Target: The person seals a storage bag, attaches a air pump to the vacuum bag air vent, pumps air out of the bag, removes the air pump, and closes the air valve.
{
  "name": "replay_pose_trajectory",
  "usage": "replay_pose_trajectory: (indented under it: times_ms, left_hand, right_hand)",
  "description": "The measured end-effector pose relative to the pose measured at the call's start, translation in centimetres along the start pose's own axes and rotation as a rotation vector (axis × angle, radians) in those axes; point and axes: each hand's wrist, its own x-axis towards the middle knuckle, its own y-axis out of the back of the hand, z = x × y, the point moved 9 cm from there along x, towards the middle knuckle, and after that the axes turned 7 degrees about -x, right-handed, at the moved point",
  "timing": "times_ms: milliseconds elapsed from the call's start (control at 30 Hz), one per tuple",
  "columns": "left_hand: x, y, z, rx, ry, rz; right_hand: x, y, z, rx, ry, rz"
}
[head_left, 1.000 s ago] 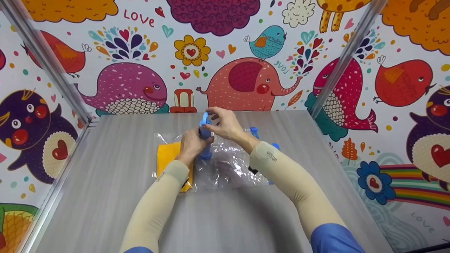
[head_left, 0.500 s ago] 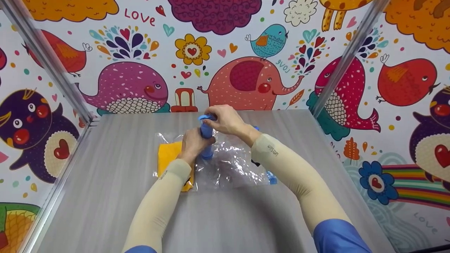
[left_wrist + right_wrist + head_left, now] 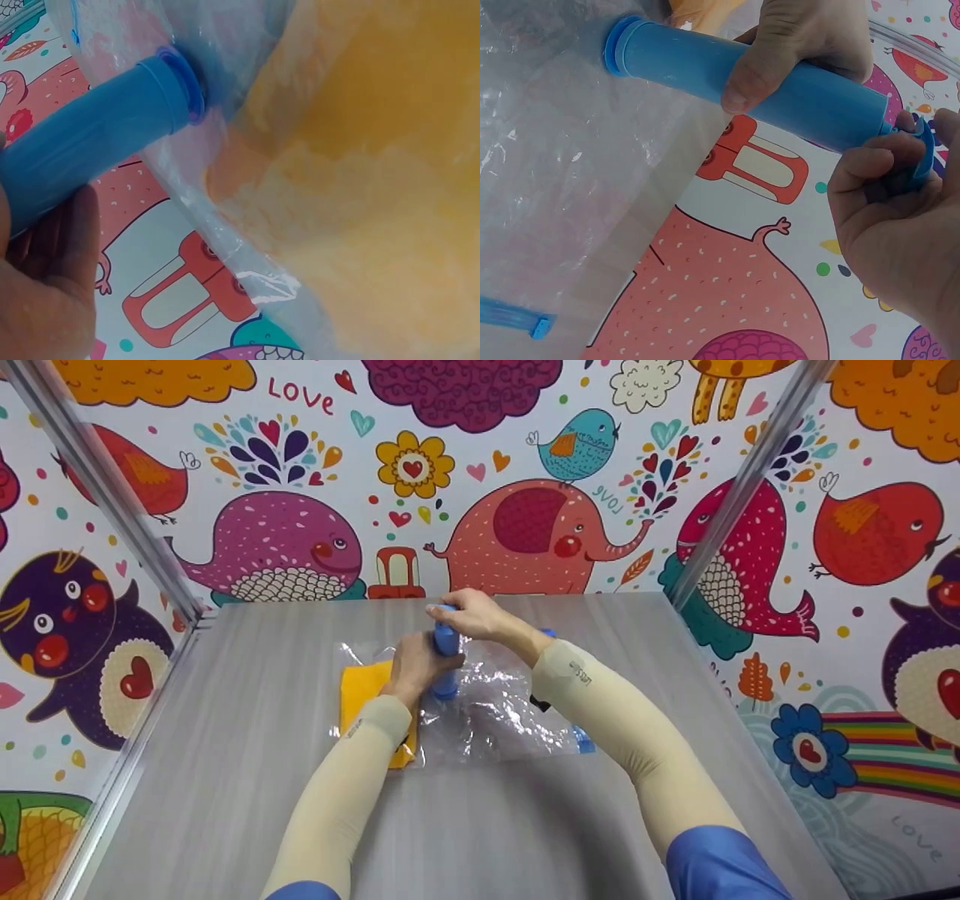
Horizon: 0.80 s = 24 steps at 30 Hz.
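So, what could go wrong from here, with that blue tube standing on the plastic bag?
The blue tube stands end-down on the crinkled clear bag, so it might slide or tilt, with only the left hand gripping its body. If the right hand pulls the handle hard, the tube could lift off the bag. And the bag itself may shift or bunch, since both hands are busy above it.
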Motion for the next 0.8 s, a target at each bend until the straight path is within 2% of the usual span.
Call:
replay_pose_trajectory:
  times_ms: [400,667,800]
  left_hand:
    - [0.1,-0.3,-0.3,0.012,0.024,-0.010]
    - [0.1,-0.3,-0.3,-0.024,0.031,-0.014]
    - [0.3,-0.3,-0.1,-0.019,0.028,-0.020]
  right_hand:
    - [0.3,0.3,-0.4,-0.060,-0.041,-0.013]
    - [0.4,1.5,-1.1,-0.041,-0.046,0.010]
    - [0.5,2.4,-1.7,-0.053,-0.018,0.029]
